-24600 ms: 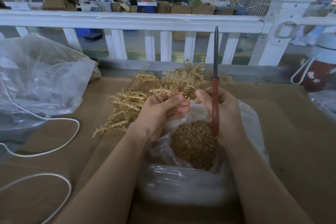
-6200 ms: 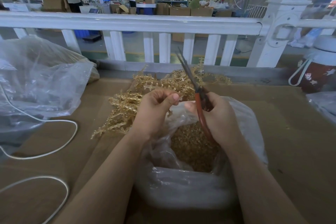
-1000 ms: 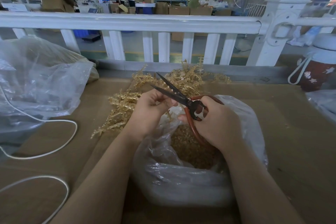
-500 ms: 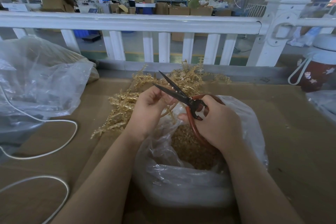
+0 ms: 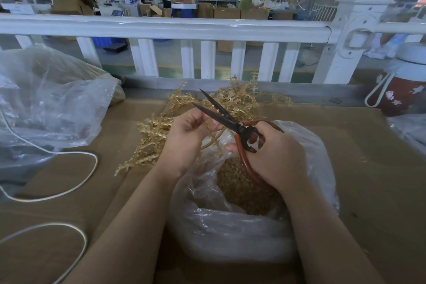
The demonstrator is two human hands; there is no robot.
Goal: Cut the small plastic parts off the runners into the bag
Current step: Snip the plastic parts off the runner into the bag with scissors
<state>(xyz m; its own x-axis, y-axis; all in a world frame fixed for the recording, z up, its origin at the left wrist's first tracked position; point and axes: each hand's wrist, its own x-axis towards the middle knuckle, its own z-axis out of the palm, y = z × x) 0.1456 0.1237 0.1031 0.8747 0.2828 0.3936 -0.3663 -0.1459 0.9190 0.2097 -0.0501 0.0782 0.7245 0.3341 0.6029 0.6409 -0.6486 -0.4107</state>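
My right hand [image 5: 274,157] grips the red handles of a pair of scissors [image 5: 221,114], whose dark blades stand apart and point up-left. My left hand [image 5: 187,138] pinches a thin yellowish plastic runner [image 5: 213,140] between the blades, over the mouth of a clear plastic bag [image 5: 230,233]. The bag holds a heap of small tan cut parts [image 5: 242,193]. A pile of uncut golden runners [image 5: 156,138] lies on the cardboard just behind my hands.
A large crumpled clear bag [image 5: 46,104] sits at the left. White cord [image 5: 69,191] loops over the brown cardboard [image 5: 373,168] surface. A white railing [image 5: 161,27] runs along the far edge. A red and white jug [image 5: 403,90] stands at the right.
Over the last second the scissors stayed at the runner with the blades apart, shifting only slightly. Earlier the scissors pointed upward, with the blades together, away from the runner.
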